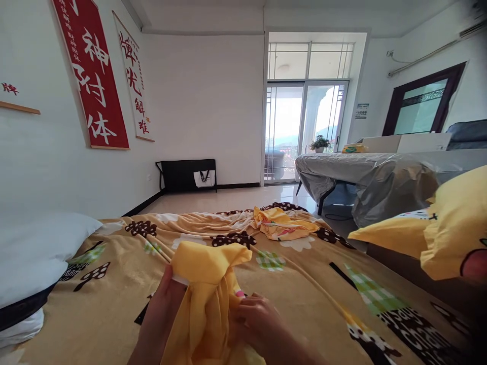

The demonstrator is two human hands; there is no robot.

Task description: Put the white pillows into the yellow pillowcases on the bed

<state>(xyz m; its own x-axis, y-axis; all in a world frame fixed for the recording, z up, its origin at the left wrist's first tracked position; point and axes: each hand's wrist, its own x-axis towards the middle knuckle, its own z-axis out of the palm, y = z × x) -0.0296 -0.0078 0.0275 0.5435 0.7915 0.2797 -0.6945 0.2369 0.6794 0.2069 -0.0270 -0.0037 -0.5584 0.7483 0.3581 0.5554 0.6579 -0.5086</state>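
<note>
A yellow cloth [205,284] with a seam and hanging folds is held up above the bed, close to me. Its exact kind is unclear; it may be a garment. My left hand [167,294] is around its left edge, the fingers mostly hidden behind the fabric. Curled fingers of my right hand [256,317] grip its right side, where a small pink patch shows. Beneath both hands spreads a tan patterned blanket [300,314]. Farther off on that blanket lies another crumpled yellow cloth [283,225] with a coloured print.
A white pillow [41,253] lies at the left. At the right are yellow cushions [456,223]. Behind them stands a table under a plastic cover [338,165]. A black folded panel [182,175] with a white bag [204,178] leans at the far wall, near a glass sliding door [285,126].
</note>
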